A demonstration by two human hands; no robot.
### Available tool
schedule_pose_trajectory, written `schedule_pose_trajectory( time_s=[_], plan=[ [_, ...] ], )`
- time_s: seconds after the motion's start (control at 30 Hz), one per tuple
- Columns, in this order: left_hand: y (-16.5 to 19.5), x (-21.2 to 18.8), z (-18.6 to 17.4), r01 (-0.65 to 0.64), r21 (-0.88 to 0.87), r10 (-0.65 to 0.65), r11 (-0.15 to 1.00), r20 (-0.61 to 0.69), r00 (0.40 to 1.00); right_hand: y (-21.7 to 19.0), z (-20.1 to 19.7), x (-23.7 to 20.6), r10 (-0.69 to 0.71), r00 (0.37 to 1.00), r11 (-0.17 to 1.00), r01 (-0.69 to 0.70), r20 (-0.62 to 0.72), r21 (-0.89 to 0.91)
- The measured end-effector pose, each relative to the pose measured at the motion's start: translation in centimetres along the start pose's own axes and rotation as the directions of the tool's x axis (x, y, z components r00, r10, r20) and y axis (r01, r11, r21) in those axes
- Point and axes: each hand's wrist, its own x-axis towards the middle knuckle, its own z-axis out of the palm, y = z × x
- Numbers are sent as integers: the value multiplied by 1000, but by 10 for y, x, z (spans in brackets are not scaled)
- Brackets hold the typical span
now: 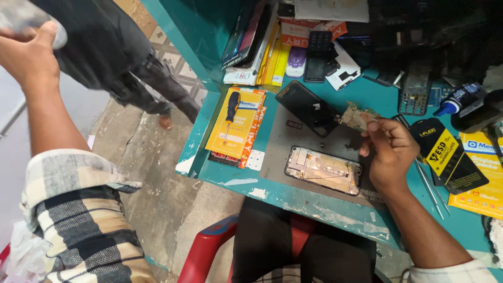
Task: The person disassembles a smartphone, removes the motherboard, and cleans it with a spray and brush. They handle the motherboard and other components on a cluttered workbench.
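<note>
Pinched in the right hand's (390, 149) fingers, a circuit board (356, 116) is held above the opened phone shell (323, 170); a grey object (26, 18) is gripped by the left hand (29, 55).

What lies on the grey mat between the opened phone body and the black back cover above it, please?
In the head view, between the opened phone body and the black back cover lies mostly bare grey mat, with a small dark tray-like part and tiny screws.

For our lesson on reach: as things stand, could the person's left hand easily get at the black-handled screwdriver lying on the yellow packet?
Probably not at once: the left hand is raised far off the teal bench, its grip shut on a grey object. Nothing covers the black-handled screwdriver.
</note>
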Motion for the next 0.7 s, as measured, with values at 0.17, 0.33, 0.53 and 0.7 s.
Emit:
schedule_pose_trajectory(
  time_s=[0.17, 0.33, 0.53, 0.7],
  plan=[
    [18, -22, 23, 191, -466, -175, 864, 77, 982, 4, -6, 2, 31, 1000, 1000, -31, -2, 4],
    [14, -41, 50, 329, -611, -273, 719, 187, 944, 6, -7, 3, 34, 999, 999, -34, -6, -5],
    [14, -62, 71, 211, -742, -57, 636, 227, 972, 5, -8, 2, 21, 1000, 999, -21, -15, 47],
    [24, -74, 68, 210, -762, 4, 613, 269, 963, 0, -13, 1, 64, 998, 997, -64, -16, 46]
  ],
)
